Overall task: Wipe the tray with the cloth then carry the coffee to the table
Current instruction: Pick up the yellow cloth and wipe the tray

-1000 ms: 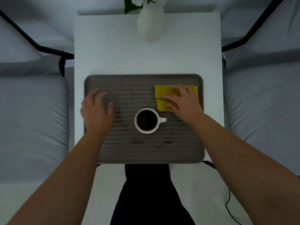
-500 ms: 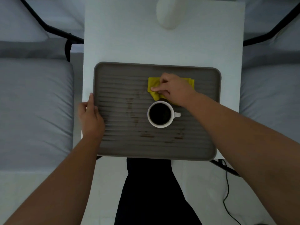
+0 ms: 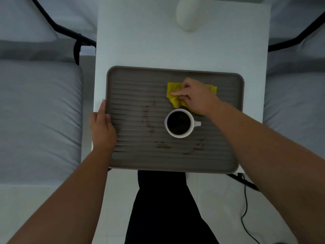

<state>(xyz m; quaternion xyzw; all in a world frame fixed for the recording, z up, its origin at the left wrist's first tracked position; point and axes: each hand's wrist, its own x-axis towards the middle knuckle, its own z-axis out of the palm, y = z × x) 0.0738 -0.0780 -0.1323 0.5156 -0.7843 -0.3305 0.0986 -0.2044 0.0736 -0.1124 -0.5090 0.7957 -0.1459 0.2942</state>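
You're standing over a narrow white bench, with grey cushions on black-framed seats to the left and right of it and a pale floor below. At the far end of the bench stands a white vase, its top cut off by the frame edge. A thin black cable trails across the floor near your right side.

The grey ribbed tray lies flat on the near part of the bench, its near edge overhanging a little. Brown stains streak the ribs left of the mug and along the near side. The white mug sits about mid-tray, full of dark coffee, handle pointing right.

Your right hand is bunched around the yellow cloth, fingers curled into it, pressing it on the tray just beyond the mug. Your left hand rests on the tray's left rim, fingers straight along the edge, thumb lying on the ribbed surface.
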